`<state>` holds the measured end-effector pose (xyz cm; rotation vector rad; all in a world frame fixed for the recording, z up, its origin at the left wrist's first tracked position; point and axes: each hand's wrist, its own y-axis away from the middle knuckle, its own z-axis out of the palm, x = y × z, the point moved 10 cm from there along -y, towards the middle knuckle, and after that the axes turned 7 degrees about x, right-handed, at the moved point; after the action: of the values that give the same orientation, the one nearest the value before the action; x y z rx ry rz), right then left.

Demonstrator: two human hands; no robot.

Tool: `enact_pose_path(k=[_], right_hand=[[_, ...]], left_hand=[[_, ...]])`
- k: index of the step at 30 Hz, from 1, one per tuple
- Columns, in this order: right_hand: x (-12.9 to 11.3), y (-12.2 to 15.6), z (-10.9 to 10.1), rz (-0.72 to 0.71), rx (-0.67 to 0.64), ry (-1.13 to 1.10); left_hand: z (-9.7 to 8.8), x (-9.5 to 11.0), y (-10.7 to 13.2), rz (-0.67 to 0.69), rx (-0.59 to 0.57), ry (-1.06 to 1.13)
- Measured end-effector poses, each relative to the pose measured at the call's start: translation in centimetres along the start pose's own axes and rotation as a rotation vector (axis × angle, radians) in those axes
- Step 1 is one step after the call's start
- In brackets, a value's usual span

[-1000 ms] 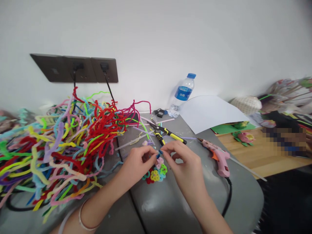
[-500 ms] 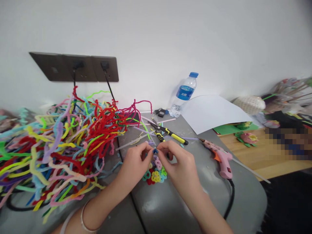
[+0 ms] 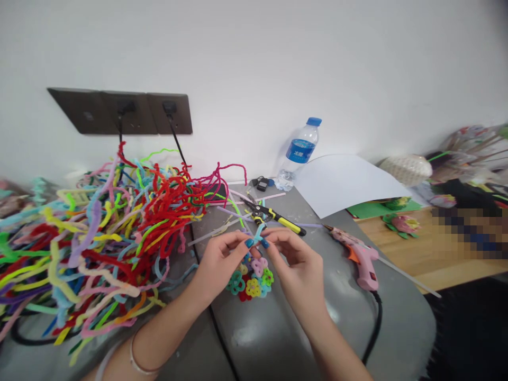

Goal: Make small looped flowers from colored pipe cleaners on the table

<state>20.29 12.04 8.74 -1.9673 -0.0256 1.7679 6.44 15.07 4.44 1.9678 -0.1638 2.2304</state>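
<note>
1. The left hand (image 3: 222,260) and right hand (image 3: 299,262) together pinch a light-blue fuzzy strip (image 3: 259,233).
2. Small looped flowers (image 3: 253,287) in several colours cluster just below them, over the grey surface (image 3: 270,344).
3. Yellow-and-black pliers (image 3: 286,221) lie just beyond the hands; a pink glue gun (image 3: 364,260) rests to the right.
4. A tangled heap of coloured fuzzy stems (image 3: 119,241) spreads at left.

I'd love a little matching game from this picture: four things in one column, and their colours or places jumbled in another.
1. Light-blue strip
2. Pliers
3. Glue gun
4. Bottle

A. Mostly pink
B. Clear, with a blue cap
C. Pinched between the left hand and right hand
D. Black and yellow

Pairs: 1-C, 2-D, 3-A, 4-B
</note>
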Motion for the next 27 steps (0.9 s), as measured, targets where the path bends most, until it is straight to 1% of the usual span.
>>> enact_pose_path(k=[3, 7, 11, 13, 15, 17, 20, 22, 24, 27], right_hand=[[0.5, 0.2, 0.1, 0.042, 0.006, -0.008], [1.3, 0.3, 0.4, 0.137, -0.011, -0.064], [2.2, 0.4, 0.8, 0.239, -0.038, -0.094], [2.6, 0.4, 0.9, 0.29, -0.059, -0.117], [3.0, 0.5, 1.1, 0.335, -0.085, -0.13], [3.3, 0.6, 1.2, 0.369, -0.123, -0.135], [3.8, 0.7, 1.4, 0.425, -0.197, -0.144], [3.9, 0.6, 1.1, 0.436, -0.217, -0.118], [3.5, 0.2, 0.4, 0.375, -0.194, -0.04], [2.1, -0.5, -0.5, 0.223, -0.15, 0.094]], left_hand=[[-0.3, 0.2, 0.0, 0.03, 0.022, -0.023], [-0.6, 0.9, 0.1, 0.113, 0.055, -0.066], [-1.1, 2.3, 0.5, 0.273, 0.131, -0.178], [-1.1, 3.1, 0.9, 0.371, 0.163, -0.242], [-1.0, 3.7, 1.2, 0.432, 0.178, -0.29], [-0.9, 3.6, 1.1, 0.408, 0.164, -0.317], [-0.4, 2.3, 0.4, 0.24, 0.058, -0.276], [-0.2, 1.8, -0.1, 0.149, -0.001, -0.221], [-0.3, 1.8, -0.3, 0.12, -0.01, -0.191], [-0.1, 1.5, -0.4, 0.082, -0.03, -0.17]])
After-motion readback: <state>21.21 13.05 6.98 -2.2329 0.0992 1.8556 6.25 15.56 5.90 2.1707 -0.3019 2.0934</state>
